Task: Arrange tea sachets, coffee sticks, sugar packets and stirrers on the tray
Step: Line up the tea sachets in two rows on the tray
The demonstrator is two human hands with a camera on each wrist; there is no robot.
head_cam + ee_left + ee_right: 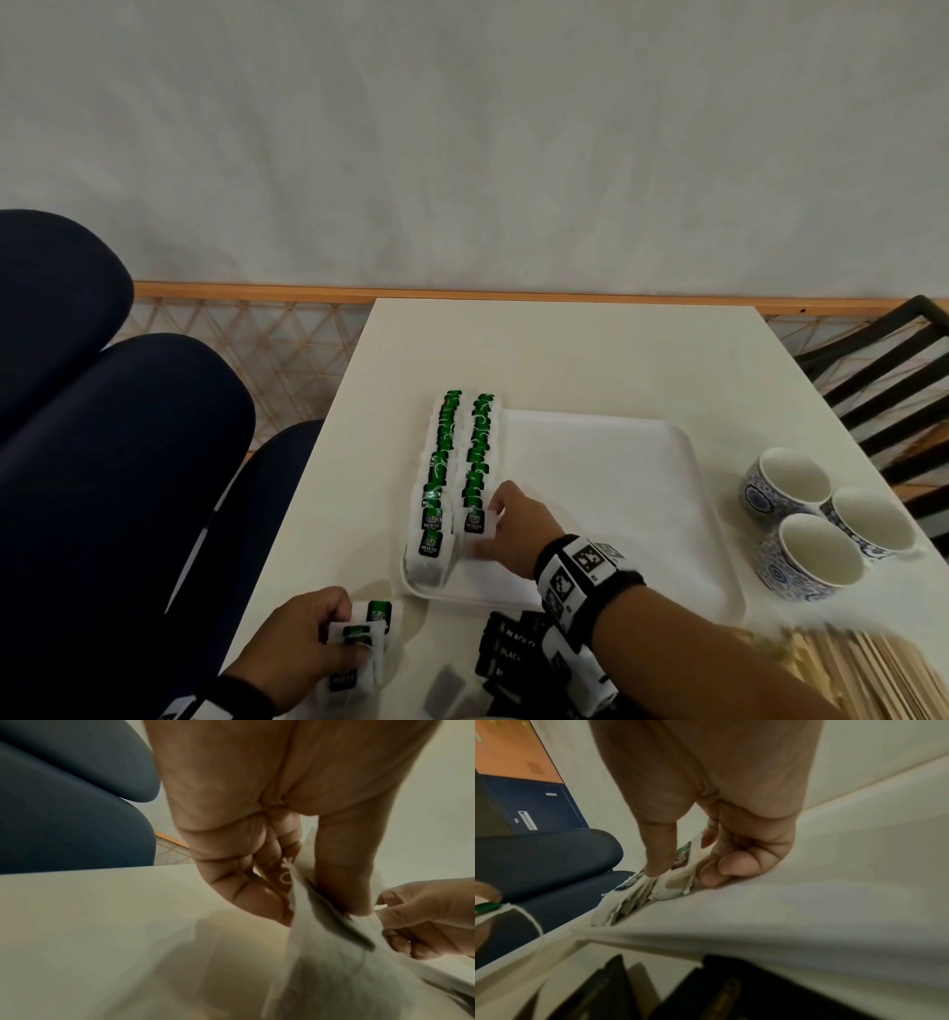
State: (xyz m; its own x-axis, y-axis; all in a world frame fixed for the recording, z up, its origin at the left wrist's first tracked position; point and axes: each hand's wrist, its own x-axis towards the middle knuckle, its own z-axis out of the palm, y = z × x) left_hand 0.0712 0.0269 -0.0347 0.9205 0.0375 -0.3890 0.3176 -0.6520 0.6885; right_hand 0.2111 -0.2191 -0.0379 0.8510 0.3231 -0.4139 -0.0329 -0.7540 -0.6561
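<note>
At the tray's [683, 447] 7 o'clock corner, right hand [506, 529] pinches a tea bag [480, 521] to extend the second overlapped row, while left hand [298, 645] at 6 o'clock clutches spare tea bags [367, 629] as ready supply.

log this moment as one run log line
right hand: pinches green tea sachet at second row's near end on tray | left hand: holds spare sachets

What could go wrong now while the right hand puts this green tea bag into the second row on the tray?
The right hand pinches a green tea bag against overlapping rows; a nudge might topple them. The left hand grips several loose tea bags near the table edge; one could slip off.
</note>
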